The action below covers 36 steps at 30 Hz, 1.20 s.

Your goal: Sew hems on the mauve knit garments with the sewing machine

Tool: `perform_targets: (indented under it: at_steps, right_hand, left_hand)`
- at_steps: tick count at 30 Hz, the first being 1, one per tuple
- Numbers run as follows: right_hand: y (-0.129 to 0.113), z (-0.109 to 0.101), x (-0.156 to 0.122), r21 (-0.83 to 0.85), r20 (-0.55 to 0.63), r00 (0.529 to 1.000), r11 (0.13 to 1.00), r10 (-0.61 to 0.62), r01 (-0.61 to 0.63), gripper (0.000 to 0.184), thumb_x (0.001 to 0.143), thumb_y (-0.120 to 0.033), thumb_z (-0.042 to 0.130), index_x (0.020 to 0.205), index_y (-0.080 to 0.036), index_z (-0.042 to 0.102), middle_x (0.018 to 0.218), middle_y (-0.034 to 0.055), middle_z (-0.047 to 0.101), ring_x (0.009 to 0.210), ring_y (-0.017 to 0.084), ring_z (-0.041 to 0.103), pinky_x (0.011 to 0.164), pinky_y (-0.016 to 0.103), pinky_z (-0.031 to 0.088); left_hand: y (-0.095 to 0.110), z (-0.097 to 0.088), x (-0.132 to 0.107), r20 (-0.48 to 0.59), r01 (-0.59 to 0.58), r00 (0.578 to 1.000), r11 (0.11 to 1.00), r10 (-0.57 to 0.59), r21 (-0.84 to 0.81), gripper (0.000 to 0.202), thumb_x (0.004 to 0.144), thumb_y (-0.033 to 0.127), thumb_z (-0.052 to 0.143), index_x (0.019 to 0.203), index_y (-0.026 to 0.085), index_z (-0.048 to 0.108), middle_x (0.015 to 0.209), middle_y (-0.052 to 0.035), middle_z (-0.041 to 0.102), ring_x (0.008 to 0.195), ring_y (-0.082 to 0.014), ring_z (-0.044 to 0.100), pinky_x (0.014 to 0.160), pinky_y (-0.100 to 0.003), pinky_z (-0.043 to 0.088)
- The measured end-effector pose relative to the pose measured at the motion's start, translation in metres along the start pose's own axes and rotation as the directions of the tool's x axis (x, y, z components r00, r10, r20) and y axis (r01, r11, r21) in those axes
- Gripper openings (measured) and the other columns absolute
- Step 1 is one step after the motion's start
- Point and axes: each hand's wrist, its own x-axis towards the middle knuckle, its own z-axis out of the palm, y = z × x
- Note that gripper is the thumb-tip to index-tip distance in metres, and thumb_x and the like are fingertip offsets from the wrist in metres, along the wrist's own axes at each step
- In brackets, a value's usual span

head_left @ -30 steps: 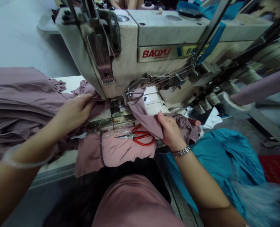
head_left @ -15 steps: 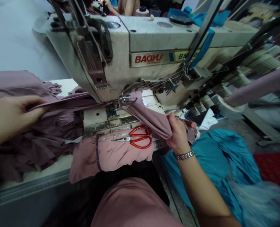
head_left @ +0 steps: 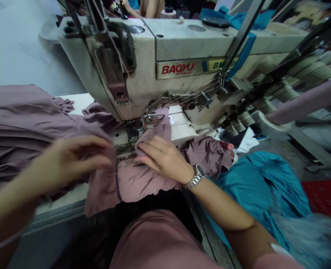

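My left hand (head_left: 70,160), smeared by motion, has its fingers closed on the edge of the mauve fabric (head_left: 28,116) left of the needle. My right hand (head_left: 162,157), with a metal watch on the wrist, lies with fingers pressed together on the mauve fabric strip (head_left: 159,130) just in front of the presser foot (head_left: 133,130) of the BAOYU sewing machine (head_left: 176,56). A pink cloth (head_left: 137,179) hangs over the table's front edge beneath my right hand. The red scissors are hidden under that hand.
A thick pile of mauve fabric fills the table's left side. Teal cloth (head_left: 255,183) lies heaped at the right, below the machine. Thread cones (head_left: 308,71) and a metal rod (head_left: 238,41) crowd the right. Another person's arm (head_left: 151,7) shows behind the machine.
My right hand let go of the strip at the right and moved left, over the scissors and up to the needle. My left hand swung out left with the fabric, then back toward the needle.
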Motion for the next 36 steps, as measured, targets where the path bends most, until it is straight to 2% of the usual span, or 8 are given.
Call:
perform_targets:
  at_steps: [1, 3, 6, 8, 13, 18, 30, 36]
  right_hand:
    - [0.003, 0.003, 0.001, -0.118, 0.11, 0.991, 0.989, -0.081, 0.094, 0.047, 0.091, -0.047, 0.057, 0.117, -0.008, 0.065, 0.113, 0.0151, 0.067, 0.105, 0.023, 0.06, 0.092, 0.038, 0.051]
    - [0.014, 0.002, -0.001, -0.3, 0.247, 0.962, 0.936, -0.112, 0.186, 0.07, 0.087, -0.053, 0.059, 0.134, -0.002, 0.052, 0.135, 0.0213, 0.054, 0.123, 0.031, 0.049, 0.103, 0.045, 0.045]
    - [0.035, -0.01, -0.009, -0.49, 0.317, 0.947, 0.845, -0.054, 0.212, 0.058, 0.093, -0.034, 0.056, 0.145, -0.012, 0.042, 0.138, 0.0185, 0.052, 0.122, 0.031, 0.048, 0.096, 0.048, 0.046]
    - [0.043, -0.016, -0.012, -0.521, 0.307, 0.946, 0.813, -0.106, 0.261, 0.05, 0.094, -0.021, 0.052, 0.143, -0.014, 0.044, 0.132, 0.0175, 0.057, 0.115, 0.028, 0.052, 0.09, 0.045, 0.047]
    - [0.033, -0.01, -0.012, -0.431, 0.251, 0.928, 0.826, -0.276, 0.362, 0.039, 0.093, -0.013, 0.048, 0.131, -0.005, 0.054, 0.129, 0.0174, 0.059, 0.117, 0.025, 0.052, 0.093, 0.041, 0.046]
    - [0.017, 0.0, -0.008, -0.459, 0.197, 0.958, 0.844, -0.208, 0.278, 0.04, 0.092, -0.028, 0.057, 0.125, -0.007, 0.059, 0.117, 0.0158, 0.065, 0.102, 0.026, 0.058, 0.079, 0.04, 0.049]
    - [0.001, 0.024, -0.01, -0.339, 0.005, 0.999, 0.94, -0.048, 0.047, 0.035, 0.093, -0.021, 0.055, 0.125, -0.007, 0.058, 0.124, 0.0134, 0.064, 0.116, 0.026, 0.055, 0.096, 0.042, 0.047]
    - [-0.005, 0.021, -0.009, -0.345, 0.103, 0.993, 0.935, -0.054, 0.087, 0.032, 0.094, -0.02, 0.052, 0.122, -0.008, 0.059, 0.13, 0.012, 0.062, 0.119, 0.026, 0.053, 0.097, 0.042, 0.046]
  left_hand:
    - [0.001, 0.018, 0.015, 0.1, -0.079, 0.992, 0.997, 0.078, 0.006, 0.052, 0.094, 0.055, 0.05, 0.126, 0.016, 0.06, 0.118, -0.008, 0.066, 0.1, -0.0178, 0.064, 0.087, -0.028, 0.053]
    - [0.003, 0.047, 0.034, 0.084, -0.184, 0.982, 0.96, 0.17, 0.21, 0.045, 0.097, 0.043, 0.051, 0.131, 0.015, 0.056, 0.126, -0.0137, 0.061, 0.11, -0.024, 0.06, 0.09, -0.035, 0.052]
    - [0.007, 0.065, 0.036, -0.017, -0.216, 0.969, 0.878, 0.247, 0.426, 0.035, 0.098, 0.019, 0.048, 0.132, 0.021, 0.056, 0.111, -0.0104, 0.065, 0.097, -0.0214, 0.062, 0.079, -0.032, 0.05]
    - [0.013, 0.065, 0.031, -0.066, -0.225, 0.956, 0.859, 0.286, 0.461, 0.034, 0.097, 0.014, 0.047, 0.129, 0.02, 0.058, 0.102, -0.0084, 0.066, 0.088, -0.019, 0.062, 0.074, -0.03, 0.048]
    - [0.033, 0.06, 0.03, 0.016, -0.198, 0.975, 0.839, 0.22, 0.507, 0.035, 0.096, 0.011, 0.044, 0.127, 0.006, 0.057, 0.122, -0.014, 0.062, 0.11, -0.0251, 0.057, 0.089, -0.037, 0.048]
    - [0.054, 0.065, 0.029, 0.065, -0.07, 0.997, 0.84, 0.041, 0.538, 0.044, 0.093, 0.014, 0.048, 0.135, 0.004, 0.051, 0.132, -0.0142, 0.057, 0.116, -0.027, 0.054, 0.092, -0.038, 0.049]
    - [0.063, 0.075, 0.03, -0.023, 0.104, 0.994, 0.861, -0.106, 0.498, 0.045, 0.091, 0.015, 0.048, 0.136, 0.01, 0.052, 0.129, -0.0144, 0.058, 0.114, -0.0273, 0.053, 0.09, -0.04, 0.046]
    - [0.061, 0.076, 0.029, -0.055, 0.108, 0.994, 0.882, -0.094, 0.458, 0.043, 0.09, 0.012, 0.049, 0.133, 0.007, 0.055, 0.13, -0.0141, 0.058, 0.117, -0.0269, 0.052, 0.095, -0.04, 0.045]
